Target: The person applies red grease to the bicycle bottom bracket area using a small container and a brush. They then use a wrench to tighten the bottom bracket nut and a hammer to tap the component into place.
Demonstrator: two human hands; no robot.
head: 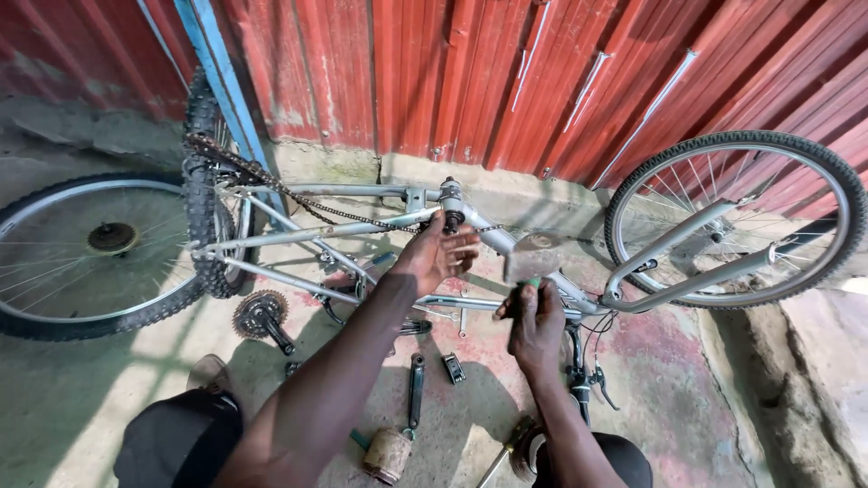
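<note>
- The bicycle frame (362, 226) lies upside down on the concrete floor (687, 407), close along the foot of the red corrugated wall (407, 72).
- The left hand (438, 253) reaches to the bottom bracket (450, 210) at the middle of the frame; its fingers (463, 248) are curled loosely around the black stub under the bracket, thumb side up. Whether they grip it tight cannot be told.
- The right hand (535, 323) is closed in a fist around the green handle of a hammer (533, 258), whose blurred grey head stands just above the fist and just right of the bracket.
- The chain (298, 194) hangs slack from the rear tyre (206, 199) towards the bracket.
- The front wheel (737, 217) sits in the fork at the right end of the frame, near the wall.
- A loose wheel (81, 253) lies flat at the left edge of the floor, touching the rear tyre.
- A crank with its toothed rings (262, 316) lies on the floor under the frame, left of the left forearm.
- Nearer the person, a second crank arm (415, 384) and a small black pedal part (453, 368) lie between the two forearms.
- A wooden mallet (387, 452) rests at the bottom edge of the floor, between the knees.
</note>
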